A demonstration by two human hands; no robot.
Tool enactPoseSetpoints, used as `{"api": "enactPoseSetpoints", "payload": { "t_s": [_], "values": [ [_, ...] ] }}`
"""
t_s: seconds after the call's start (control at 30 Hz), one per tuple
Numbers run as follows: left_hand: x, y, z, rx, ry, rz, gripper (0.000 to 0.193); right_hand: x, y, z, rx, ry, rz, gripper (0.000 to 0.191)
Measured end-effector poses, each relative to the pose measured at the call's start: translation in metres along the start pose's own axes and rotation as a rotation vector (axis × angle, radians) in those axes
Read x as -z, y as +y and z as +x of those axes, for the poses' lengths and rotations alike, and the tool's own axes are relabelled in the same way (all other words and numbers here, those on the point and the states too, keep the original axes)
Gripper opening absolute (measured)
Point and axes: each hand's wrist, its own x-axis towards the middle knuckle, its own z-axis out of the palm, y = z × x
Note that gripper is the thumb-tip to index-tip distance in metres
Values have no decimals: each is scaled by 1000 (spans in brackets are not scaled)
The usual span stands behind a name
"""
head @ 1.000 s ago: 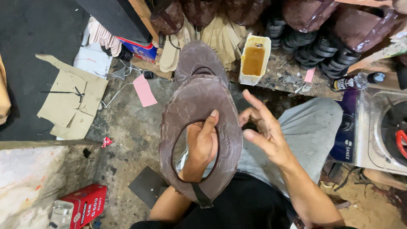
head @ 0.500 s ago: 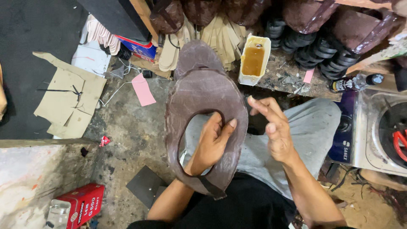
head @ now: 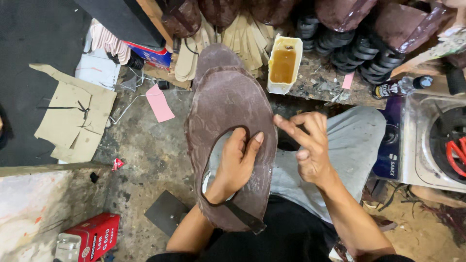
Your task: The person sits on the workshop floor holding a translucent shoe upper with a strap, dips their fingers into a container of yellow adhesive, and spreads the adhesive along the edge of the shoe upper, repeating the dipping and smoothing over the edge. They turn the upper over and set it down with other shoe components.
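Observation:
A brown leather shoe upper (head: 228,104) with an oval opening rests over my lap. My left hand (head: 235,165) reaches up through the opening, fingers pressed on the leather's right inner edge, thumb behind it. My right hand (head: 306,145) is beside the piece's right edge, fingers spread, fingertips touching the rim. A second brown piece (head: 213,56) lies under the upper's far end. A dark strap (head: 245,217) hangs at the near end.
A white tub of amber glue (head: 283,65) stands on the bench ahead. Stacked black soles (head: 359,51) and pale insoles (head: 247,39) lie behind. Cardboard patterns (head: 73,116) and a pink card (head: 159,103) lie left. A red box (head: 97,235) sits lower left.
The leather upper has turned slightly and shifted; my left hand slid to its right inner edge, and my right hand closed in from an open spread to touch the rim.

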Motion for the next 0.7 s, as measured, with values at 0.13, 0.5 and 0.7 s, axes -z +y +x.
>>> {"api": "enactPoseSetpoints", "payload": {
  "t_s": [0.13,0.5,0.7],
  "values": [
    [5,-7,3,-44,24,-34,35,-1,-4,2,76,-26,-44,85],
    [11,-7,2,58,-120,-370,16,0,28,26,-84,-78,-85,60],
    [28,-3,-4,66,-196,-486,42,-37,106,78,-73,-234,-591,53]
  ]
}}
